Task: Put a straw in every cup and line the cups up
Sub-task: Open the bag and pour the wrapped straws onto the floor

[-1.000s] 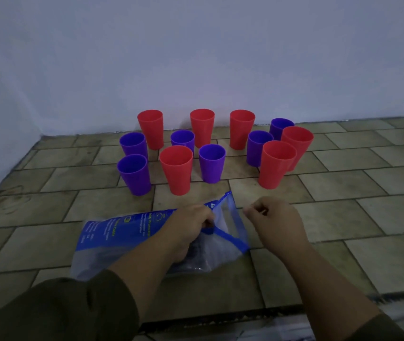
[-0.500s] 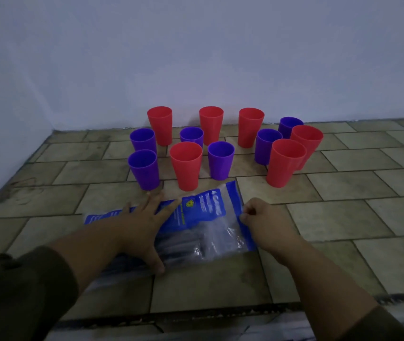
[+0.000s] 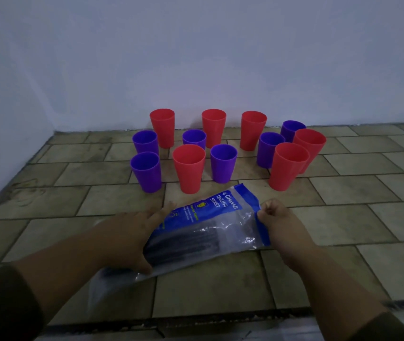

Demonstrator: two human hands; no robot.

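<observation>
Several red cups (image 3: pixel 189 168) and purple cups (image 3: pixel 223 163) stand upright in a loose cluster on the tiled floor (image 3: pixel 358 193), all without straws. In front of them lies a clear plastic bag with a blue header (image 3: pixel 210 232); dark straws (image 3: pixel 183 246) show through it. My left hand (image 3: pixel 132 238) presses flat on the bag's left part, fingers straight, thumb on its near edge. My right hand (image 3: pixel 278 221) pinches the bag's blue right edge between thumb and curled fingers.
A pale wall (image 3: pixel 196 57) runs behind the cups and another meets it at the left corner. The nearest red cup (image 3: pixel 288 166) stands just beyond my right hand. A dark ledge edge (image 3: pixel 196 318) crosses the bottom of the view.
My left hand let go of the bag's opening, moved left and now lies flat on the bag. The bag settled onto the floor; my right hand kept its pinch on the blue edge.
</observation>
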